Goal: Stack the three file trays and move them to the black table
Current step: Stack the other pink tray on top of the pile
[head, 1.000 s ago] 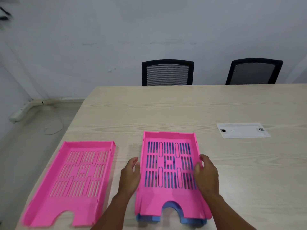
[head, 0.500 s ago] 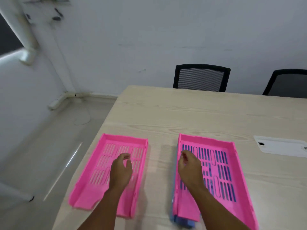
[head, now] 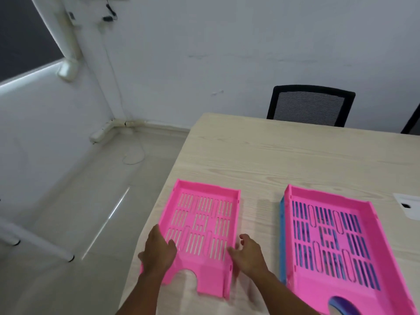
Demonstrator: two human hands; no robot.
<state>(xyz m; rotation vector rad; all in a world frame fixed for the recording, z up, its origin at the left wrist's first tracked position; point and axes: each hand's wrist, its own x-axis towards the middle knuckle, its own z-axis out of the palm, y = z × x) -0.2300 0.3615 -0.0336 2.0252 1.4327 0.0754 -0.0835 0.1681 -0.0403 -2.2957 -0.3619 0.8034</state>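
A single pink file tray (head: 204, 223) lies on the light wooden table (head: 295, 155) near its left edge. My left hand (head: 159, 253) lies over the tray's left wall, thumb inside and fingers outside, gripping it. My right hand (head: 247, 253) straddles the right wall with fingers spread, thumb just touching. To the right lies a second pink tray (head: 329, 242), nested on a blue tray (head: 282, 235) that shows only along its left side and at the front notch.
A black mesh chair (head: 309, 105) stands behind the table, and part of another chair (head: 411, 123) shows at far right. A white cable cover (head: 409, 208) is set in the tabletop. Bare floor and white legs (head: 34, 242) lie to the left.
Both hands left the stacked pink-on-blue pair and moved left to the sides of the single pink tray. My view swung left with them.
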